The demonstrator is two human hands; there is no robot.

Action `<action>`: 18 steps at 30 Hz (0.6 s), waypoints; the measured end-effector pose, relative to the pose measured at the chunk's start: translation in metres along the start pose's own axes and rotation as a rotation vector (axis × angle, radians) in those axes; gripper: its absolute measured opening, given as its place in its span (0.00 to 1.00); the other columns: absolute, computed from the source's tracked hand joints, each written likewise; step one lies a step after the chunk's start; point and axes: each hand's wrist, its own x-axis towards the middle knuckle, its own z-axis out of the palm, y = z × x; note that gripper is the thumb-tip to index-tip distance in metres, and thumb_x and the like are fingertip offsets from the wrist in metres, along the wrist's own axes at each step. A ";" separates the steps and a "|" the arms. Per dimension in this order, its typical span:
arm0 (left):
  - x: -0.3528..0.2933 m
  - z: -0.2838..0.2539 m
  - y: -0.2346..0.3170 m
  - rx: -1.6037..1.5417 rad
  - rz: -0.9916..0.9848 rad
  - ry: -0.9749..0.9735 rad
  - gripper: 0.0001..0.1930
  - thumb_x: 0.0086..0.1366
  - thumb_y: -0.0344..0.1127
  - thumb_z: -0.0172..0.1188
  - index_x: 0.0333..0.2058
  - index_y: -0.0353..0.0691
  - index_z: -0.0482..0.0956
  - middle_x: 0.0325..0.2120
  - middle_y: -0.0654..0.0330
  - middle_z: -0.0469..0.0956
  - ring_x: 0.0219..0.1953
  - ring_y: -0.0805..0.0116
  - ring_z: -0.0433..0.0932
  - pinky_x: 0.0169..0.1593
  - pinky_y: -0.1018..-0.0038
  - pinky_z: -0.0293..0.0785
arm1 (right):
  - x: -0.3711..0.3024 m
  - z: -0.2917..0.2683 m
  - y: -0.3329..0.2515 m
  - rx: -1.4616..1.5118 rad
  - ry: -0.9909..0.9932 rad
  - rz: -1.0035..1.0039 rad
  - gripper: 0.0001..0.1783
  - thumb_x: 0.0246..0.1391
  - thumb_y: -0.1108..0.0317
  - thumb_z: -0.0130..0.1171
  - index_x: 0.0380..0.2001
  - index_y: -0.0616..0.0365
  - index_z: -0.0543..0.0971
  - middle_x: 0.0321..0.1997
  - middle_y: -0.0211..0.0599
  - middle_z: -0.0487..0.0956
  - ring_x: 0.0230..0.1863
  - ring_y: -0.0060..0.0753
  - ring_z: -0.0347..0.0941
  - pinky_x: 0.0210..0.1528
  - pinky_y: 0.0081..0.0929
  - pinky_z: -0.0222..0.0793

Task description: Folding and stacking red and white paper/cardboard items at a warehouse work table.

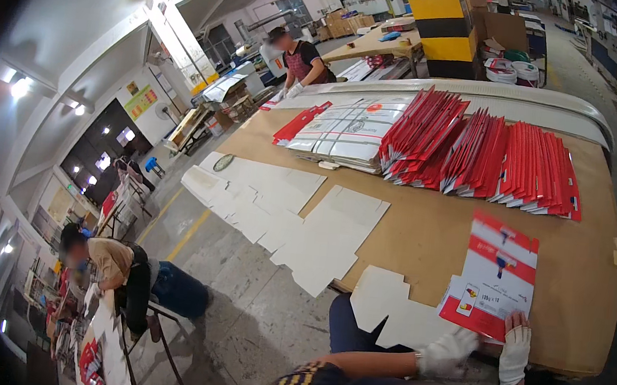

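A flat red and white printed carton (497, 277) lies on the brown table (423, 233) near its front edge. My left hand (445, 352), in a white glove, rests on a white die-cut cardboard blank (394, 310) and touches the carton's lower left corner. My right hand (515, 350), also gloved, presses on the carton's lower right corner with fingers flat. Neither hand is closed around anything.
Rows of red flat cartons (490, 154) stand on edge at the table's far side, beside a stack of white printed sheets (348, 129). White blanks (291, 217) overhang the left table edge. One person sits low at left (122, 275); another works at the back (299, 62).
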 end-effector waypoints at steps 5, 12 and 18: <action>-0.069 -0.019 -0.046 0.261 -0.092 0.102 0.35 0.52 0.41 0.58 0.57 0.30 0.63 0.60 0.45 0.61 0.65 0.48 0.55 0.67 0.56 0.49 | -0.041 0.021 0.060 0.378 -0.036 0.385 0.23 0.57 0.68 0.43 0.57 0.58 0.69 0.63 0.47 0.66 0.66 0.48 0.58 0.67 0.48 0.49; -0.098 -0.066 -0.084 -0.097 -0.046 0.127 0.24 0.47 0.23 0.57 0.47 0.37 0.76 0.47 0.53 0.73 0.51 0.52 0.71 0.53 0.62 0.71 | 0.004 -0.035 0.044 0.054 -0.010 0.010 0.24 0.52 0.69 0.45 0.54 0.60 0.71 0.59 0.46 0.69 0.63 0.48 0.62 0.66 0.47 0.53; -0.079 -0.023 -0.108 -0.695 -0.319 0.357 0.06 0.53 0.24 0.59 0.30 0.38 0.83 0.24 0.55 0.76 0.33 0.57 0.77 0.40 0.69 0.74 | -0.010 -0.026 0.042 0.199 0.007 0.150 0.29 0.51 0.73 0.48 0.59 0.59 0.67 0.62 0.47 0.67 0.65 0.48 0.61 0.67 0.43 0.51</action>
